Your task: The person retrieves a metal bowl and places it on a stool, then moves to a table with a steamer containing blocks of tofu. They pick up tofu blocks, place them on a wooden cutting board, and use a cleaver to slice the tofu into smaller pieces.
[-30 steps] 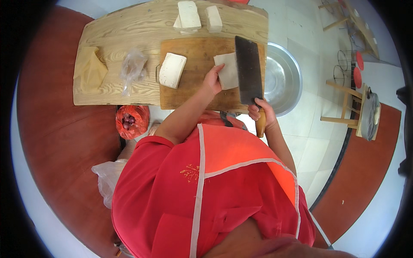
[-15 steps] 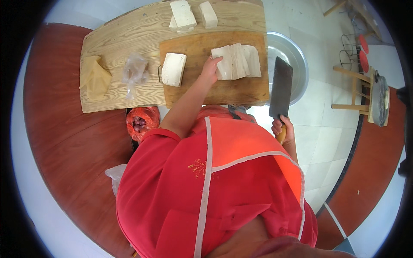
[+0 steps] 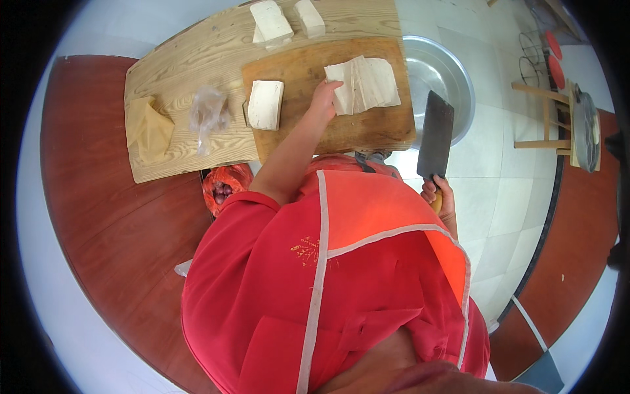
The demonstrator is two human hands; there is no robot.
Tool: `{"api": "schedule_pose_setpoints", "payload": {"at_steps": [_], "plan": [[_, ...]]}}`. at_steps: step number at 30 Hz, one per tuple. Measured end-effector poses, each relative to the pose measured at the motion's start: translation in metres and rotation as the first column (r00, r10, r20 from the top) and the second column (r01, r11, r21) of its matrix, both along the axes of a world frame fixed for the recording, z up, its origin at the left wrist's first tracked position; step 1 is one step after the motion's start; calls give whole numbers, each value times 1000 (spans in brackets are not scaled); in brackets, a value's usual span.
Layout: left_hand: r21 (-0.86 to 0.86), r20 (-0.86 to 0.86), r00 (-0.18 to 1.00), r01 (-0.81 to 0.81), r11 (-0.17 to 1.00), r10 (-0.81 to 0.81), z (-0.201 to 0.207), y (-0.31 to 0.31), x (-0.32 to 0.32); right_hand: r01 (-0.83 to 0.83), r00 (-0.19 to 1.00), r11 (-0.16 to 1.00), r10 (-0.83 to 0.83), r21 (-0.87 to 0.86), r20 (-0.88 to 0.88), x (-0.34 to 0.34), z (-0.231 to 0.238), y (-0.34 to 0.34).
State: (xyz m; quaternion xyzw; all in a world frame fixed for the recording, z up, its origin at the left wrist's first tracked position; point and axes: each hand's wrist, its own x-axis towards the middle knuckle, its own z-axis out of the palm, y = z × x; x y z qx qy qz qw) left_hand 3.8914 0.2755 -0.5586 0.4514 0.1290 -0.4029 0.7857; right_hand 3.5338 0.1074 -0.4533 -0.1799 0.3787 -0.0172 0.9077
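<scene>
A fanned row of thin white tofu slices [image 3: 367,85] lies on the wooden cutting board [image 3: 367,134]. My left hand [image 3: 323,102] grips their left edge, thumb on top; its other fingers are mostly hidden. Off the board's right side, my right hand [image 3: 443,197] is wrapped round the wooden handle of a cleaver [image 3: 436,134]. The broad dark blade points away from me, beside the board and partly over the metal basin [image 3: 468,98]. A whole white tofu block [image 3: 265,105] sits at the board's left end, touched by neither hand.
More tofu blocks [image 3: 272,21] stand at the far edge of the wooden table [image 3: 230,52]. To the left lie a clear plastic bag [image 3: 209,113] and a tan cloth [image 3: 151,128]. A red bag [image 3: 228,186] with purplish round things hangs below. A wooden stool [image 3: 541,144] stands far right.
The whole view has shifted and turned slightly. My left hand stays at the slices' left edge, and the cleaver remains in my right hand beside the board.
</scene>
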Motion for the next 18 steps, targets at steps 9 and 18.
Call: {"api": "schedule_pose_setpoints", "payload": {"at_steps": [9, 18], "plan": [[-224, -312, 950, -91, 970, 17, -9, 10, 2, 23, 1000, 998, -23, 52, -5, -2, -5, 7], [390, 233, 942, 136, 911, -240, 12, -3, -4, 7, 998, 997, -12, -77, -66, 9, 1, 17]]}}
